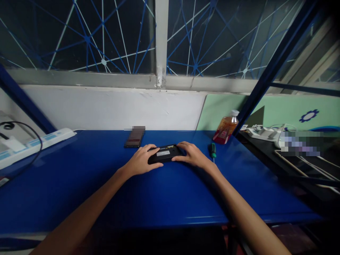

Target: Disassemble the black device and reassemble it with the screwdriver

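Note:
A black flat device (165, 153) with a white label lies on the blue table (159, 191). My left hand (142, 160) grips its left end, fingers curled over the edge. My right hand (191, 154) holds its right end, fingers bent on top. A green-handled screwdriver (213, 150) lies just right of my right hand. A dark phone-like slab (135, 137) rests behind my left hand, apart from it.
An orange-liquid bottle (226, 128) stands at the table's back right. A white power strip (34, 142) with a black cable lies at the far left. A second power strip (262, 133) and cables sit on the dark bench to the right. Wall and window behind.

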Available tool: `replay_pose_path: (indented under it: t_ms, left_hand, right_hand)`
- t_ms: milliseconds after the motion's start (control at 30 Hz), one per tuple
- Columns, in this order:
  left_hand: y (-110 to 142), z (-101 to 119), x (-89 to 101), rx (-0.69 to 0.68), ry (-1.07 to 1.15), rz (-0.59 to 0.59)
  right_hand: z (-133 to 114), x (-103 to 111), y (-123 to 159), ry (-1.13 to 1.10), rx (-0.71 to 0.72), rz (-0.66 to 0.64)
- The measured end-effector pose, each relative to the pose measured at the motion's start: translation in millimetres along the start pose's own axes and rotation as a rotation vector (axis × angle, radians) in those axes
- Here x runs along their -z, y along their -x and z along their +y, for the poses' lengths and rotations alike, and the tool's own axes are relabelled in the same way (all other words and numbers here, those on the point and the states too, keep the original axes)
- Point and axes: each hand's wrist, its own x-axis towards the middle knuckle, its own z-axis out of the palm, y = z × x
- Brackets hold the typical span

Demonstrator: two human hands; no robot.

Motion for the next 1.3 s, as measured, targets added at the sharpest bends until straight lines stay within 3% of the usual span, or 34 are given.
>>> replay_pose_path:
  t_ms: [233,633,900,1033,1167,1300]
  left_hand:
    - [0.0,2.4,0.7,0.017,0.041,0.006]
    - [0.5,13.6,9.1,0.06,-0.033,0.019]
    - [1.9,13.0,17.3,0.044,-0.089,0.065]
    - [1.9,9.7,18.4,0.019,-0.053,0.092]
    - [0.5,11.0,17.7,0.023,0.09,0.054]
    - [-0.6,11.6,15.7,0.03,0.219,0.019]
  right_hand:
    - [-4.8,1.3,3.8,0.104,-0.071,-0.001]
    - [-1.4,2.2,6.8,0.054,-0.065,0.02]
    - [-13.7,0.7,6.5,0.126,-0.265,0.034]
    - [-20.3,-9.8,2.8,-0.06,-0.303,0.03]
    - [-30.2,-16.7,0.2,-0.323,-0.343,0.043]
    - [-37.5,-19.6,-0.2,-0.444,-0.394,0.048]
